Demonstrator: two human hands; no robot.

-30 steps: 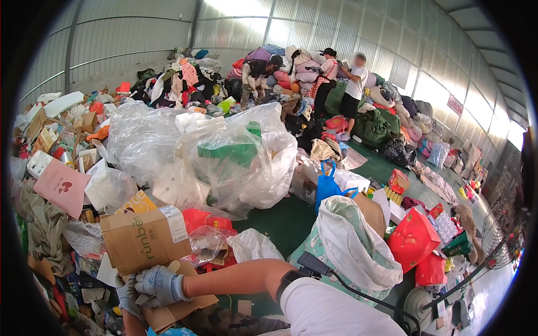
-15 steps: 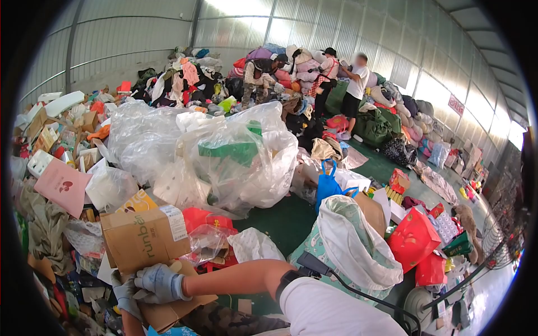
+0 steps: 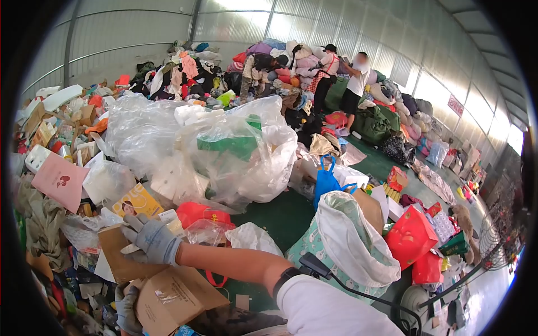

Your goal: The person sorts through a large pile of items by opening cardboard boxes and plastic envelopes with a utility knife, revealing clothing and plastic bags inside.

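Both my hands wear grey-blue work gloves. My right hand (image 3: 152,239) is open, its fingers spread over the upper flap of a brown cardboard box (image 3: 174,299). At the lower left, my left hand (image 3: 128,309) is curled against that box's left edge. The box is tilted, with flaps folded out and a torn patch of tape on one face. Just behind my right hand lies a yellow printed package (image 3: 137,201). A red bag (image 3: 203,215) and a crumpled white bag (image 3: 253,239) lie to the right of the hand.
A large clear plastic sack (image 3: 224,157) stands ahead. On the right are an open green-and-white sack (image 3: 322,243), a blue bag (image 3: 328,182), red bags (image 3: 412,235) and a fan (image 3: 493,246). Several people (image 3: 356,84) stand by piled clothes (image 3: 188,73). Mixed refuse covers the left side.
My right hand has moved up and opened its fingers. The cardboard box has turned and dropped, its printed side no longer showing. My left hand has come lower and apart from the right.
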